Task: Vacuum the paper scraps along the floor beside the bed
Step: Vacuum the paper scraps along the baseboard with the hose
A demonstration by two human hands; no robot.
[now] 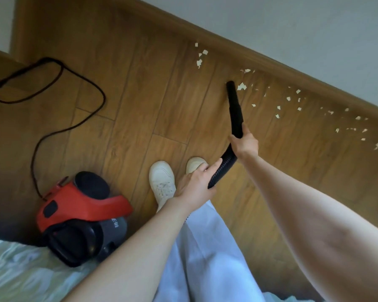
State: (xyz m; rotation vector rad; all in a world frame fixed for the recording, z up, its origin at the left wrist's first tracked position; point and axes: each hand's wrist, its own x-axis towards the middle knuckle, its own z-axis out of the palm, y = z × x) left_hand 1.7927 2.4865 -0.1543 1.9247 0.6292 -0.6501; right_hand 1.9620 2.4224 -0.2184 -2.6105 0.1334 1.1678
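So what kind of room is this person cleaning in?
Most likely a home bedroom: patterned bedding at the lower left, a wood plank floor with a wooden skirting board, and a household vacuum cleaner.

The vacuum (79, 205) is red and black with a grey canister; hose (235, 110) and cord (52, 88) black; scraps (241, 86) cream; floor (140, 83) brown woodgrain; shoes (162, 179) white; trousers (205, 247) pale lavender.

You stand in home bedroom. Evidence: wood-plank laminate floor (140, 88), matching wooden skirting board (271, 59) under plain pale wall (292, 25), patterned green bedding (20, 273) at lower left edge. Household red canister vacuum (81, 214) sits beside bed, its black power cord (52, 88) looping across planks.
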